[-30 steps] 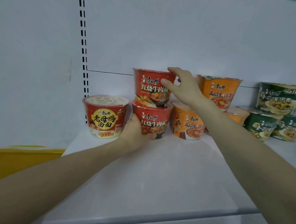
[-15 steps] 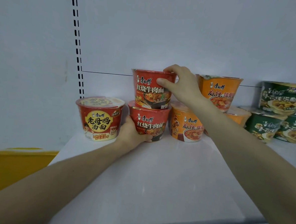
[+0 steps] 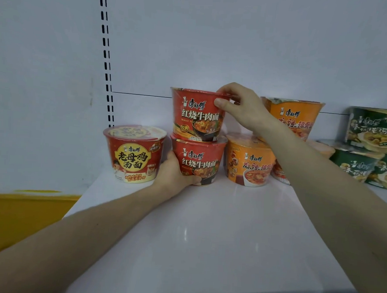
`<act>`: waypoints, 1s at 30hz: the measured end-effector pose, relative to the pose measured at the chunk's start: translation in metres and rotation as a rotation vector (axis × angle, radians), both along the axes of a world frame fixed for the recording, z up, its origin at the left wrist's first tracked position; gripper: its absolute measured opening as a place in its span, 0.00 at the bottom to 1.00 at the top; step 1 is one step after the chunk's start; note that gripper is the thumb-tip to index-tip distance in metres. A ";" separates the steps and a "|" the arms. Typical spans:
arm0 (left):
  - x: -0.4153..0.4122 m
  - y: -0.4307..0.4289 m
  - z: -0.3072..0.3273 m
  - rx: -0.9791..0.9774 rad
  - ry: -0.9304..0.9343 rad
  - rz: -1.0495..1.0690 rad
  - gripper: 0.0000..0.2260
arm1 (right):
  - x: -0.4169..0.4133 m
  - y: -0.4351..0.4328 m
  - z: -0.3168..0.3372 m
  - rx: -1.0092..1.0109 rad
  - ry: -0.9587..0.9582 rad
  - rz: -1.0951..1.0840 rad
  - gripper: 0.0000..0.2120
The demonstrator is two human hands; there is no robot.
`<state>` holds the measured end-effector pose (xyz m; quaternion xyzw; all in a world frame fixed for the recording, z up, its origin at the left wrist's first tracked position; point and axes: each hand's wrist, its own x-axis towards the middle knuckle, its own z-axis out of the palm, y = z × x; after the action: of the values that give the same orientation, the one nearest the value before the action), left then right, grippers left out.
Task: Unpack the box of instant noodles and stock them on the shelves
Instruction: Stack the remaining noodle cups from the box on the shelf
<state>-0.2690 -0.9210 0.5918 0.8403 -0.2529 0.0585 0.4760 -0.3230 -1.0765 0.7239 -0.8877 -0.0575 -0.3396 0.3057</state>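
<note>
Two red beef noodle bowls stand stacked at the back of the white shelf [image 3: 205, 237]. My right hand [image 3: 240, 108] grips the rim of the upper red bowl [image 3: 196, 115] with thumb and fingers. My left hand [image 3: 175, 172] wraps the left side of the lower red bowl [image 3: 200, 162], fingers hidden behind it. Left of the stack stands a single red and yellow chicken noodle bowl [image 3: 134, 154], close to my left hand.
Orange noodle bowls [image 3: 248, 163] are stacked right of the red ones, partly behind my right forearm. Green bowls [image 3: 369, 143] stand stacked at the far right. A slotted upright [image 3: 106, 57] runs up the back panel. A yellow surface [image 3: 20, 217] lies lower left.
Both hands have stayed on the red stack. My right hand's fingers have curled higher over the upper bowl's rim. The view has shifted slightly.
</note>
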 end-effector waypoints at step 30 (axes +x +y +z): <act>0.003 0.002 -0.005 0.027 -0.065 0.036 0.35 | 0.004 -0.007 -0.002 -0.109 -0.073 -0.023 0.13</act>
<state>-0.2663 -0.9190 0.5871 0.8485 -0.2541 0.0909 0.4551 -0.3187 -1.0833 0.7214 -0.8906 -0.0769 -0.3717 0.2507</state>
